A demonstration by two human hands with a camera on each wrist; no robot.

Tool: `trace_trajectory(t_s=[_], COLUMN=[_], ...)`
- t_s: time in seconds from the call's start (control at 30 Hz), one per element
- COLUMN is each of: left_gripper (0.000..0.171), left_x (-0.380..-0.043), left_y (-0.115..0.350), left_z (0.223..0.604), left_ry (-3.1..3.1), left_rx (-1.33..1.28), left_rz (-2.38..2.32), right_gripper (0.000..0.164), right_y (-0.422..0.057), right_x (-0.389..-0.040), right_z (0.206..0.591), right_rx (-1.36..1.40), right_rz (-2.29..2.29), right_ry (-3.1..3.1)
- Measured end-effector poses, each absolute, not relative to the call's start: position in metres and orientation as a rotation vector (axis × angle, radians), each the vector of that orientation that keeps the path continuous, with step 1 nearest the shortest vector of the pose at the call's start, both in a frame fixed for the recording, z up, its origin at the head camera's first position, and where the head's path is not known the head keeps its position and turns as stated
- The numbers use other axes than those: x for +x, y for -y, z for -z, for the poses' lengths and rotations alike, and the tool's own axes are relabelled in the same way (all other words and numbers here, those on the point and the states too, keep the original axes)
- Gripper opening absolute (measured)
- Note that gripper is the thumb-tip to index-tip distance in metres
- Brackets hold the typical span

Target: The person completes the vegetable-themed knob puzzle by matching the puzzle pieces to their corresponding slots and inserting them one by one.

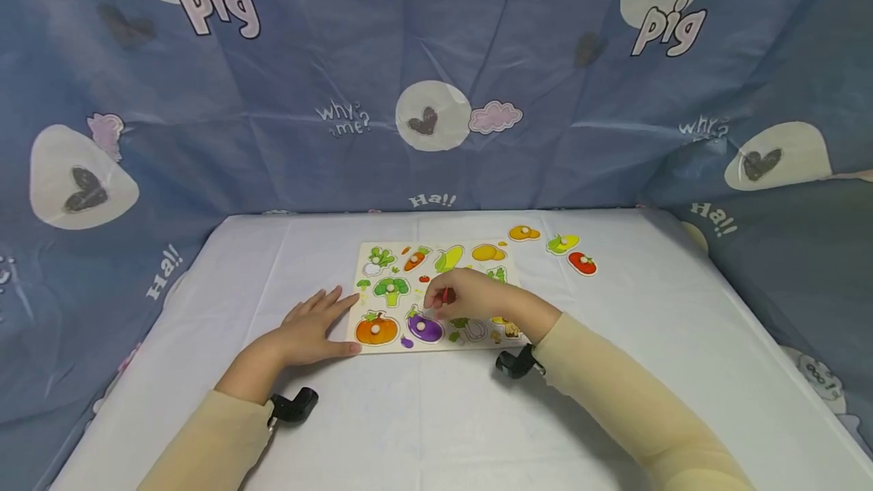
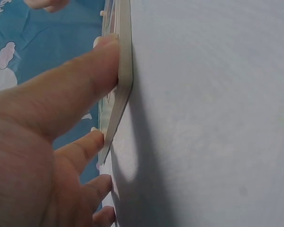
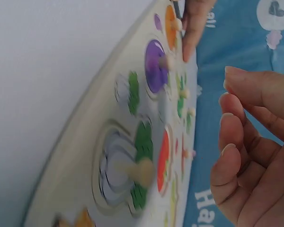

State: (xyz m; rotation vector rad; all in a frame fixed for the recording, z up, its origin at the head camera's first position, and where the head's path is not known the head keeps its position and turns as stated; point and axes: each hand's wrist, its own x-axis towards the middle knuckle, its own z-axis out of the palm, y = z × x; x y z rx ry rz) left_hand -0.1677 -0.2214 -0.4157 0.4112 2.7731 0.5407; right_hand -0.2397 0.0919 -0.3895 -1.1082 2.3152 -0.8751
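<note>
A wooden vegetable puzzle board (image 1: 436, 351) lies flat on the table. My left hand (image 1: 310, 332) rests at its left side with fingers spread; in the left wrist view the thumb (image 2: 85, 78) touches the board's edge. Over the middle of the board hovers my right hand (image 1: 474, 292), fingers loosely bent. The right wrist view shows nothing between its thumb and fingertips. Knobbed pieces sit in the board: a pumpkin (image 1: 385, 333), an eggplant (image 1: 428, 333), a broccoli (image 1: 392, 289), a carrot (image 1: 413, 261) and a cabbage (image 3: 116, 175). A red shape (image 3: 164, 161) shows on the board beyond the cabbage.
Three loose pieces lie beyond the board's far right corner: a potato (image 1: 521, 233), a corn (image 1: 564, 242) and a tomato (image 1: 581, 262). White cloth covers the table (image 1: 409, 423). A blue printed curtain (image 1: 327, 165) stands behind and at both sides.
</note>
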Motion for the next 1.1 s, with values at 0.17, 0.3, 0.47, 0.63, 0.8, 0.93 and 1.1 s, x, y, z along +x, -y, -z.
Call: trace_trajectory(t_s=[0.17,0.3,0.47,0.63,0.8,0.93,1.1], left_gripper=[0.098,0.097,0.097,0.097,0.097,0.097,0.098], left_x=[-0.169,-0.170,-0.170,-0.170,-0.170,-0.170,-0.170], left_y=[0.221,0.220,0.219,0.220,0.221,0.222,0.222], left_z=[0.416,0.416,0.415,0.415,0.417,0.418,0.418], left_ry=[-2.772,-2.769,-2.771,-2.772,-2.773,-2.771,-2.769], left_rx=[0.411,0.407,0.400,0.397,0.393,0.391,0.391], left_rz=[-0.535,-0.540,-0.541,-0.541,-0.536,-0.531,-0.531], right_gripper=[0.011,0.009,0.012,0.013,0.014,0.010,0.008], right_y=[-0.110,-0.127,-0.149,-0.171,-0.192,-0.209,-0.229], right_x=[-0.241,-0.242,-0.243,-0.244,-0.245,-0.246,-0.248], right_z=[0.383,0.377,0.372,0.367,0.362,0.361,0.362], right_rx=[-1.094,-1.051,-0.976,-0.911,-0.856,-0.814,-0.721], right_rz=[0.910,0.919,0.953,1.009,1.039,1.027,1.027], right_ry=[-2.357,-2.422,-2.479,-2.525,-2.584,-2.652,-2.739])
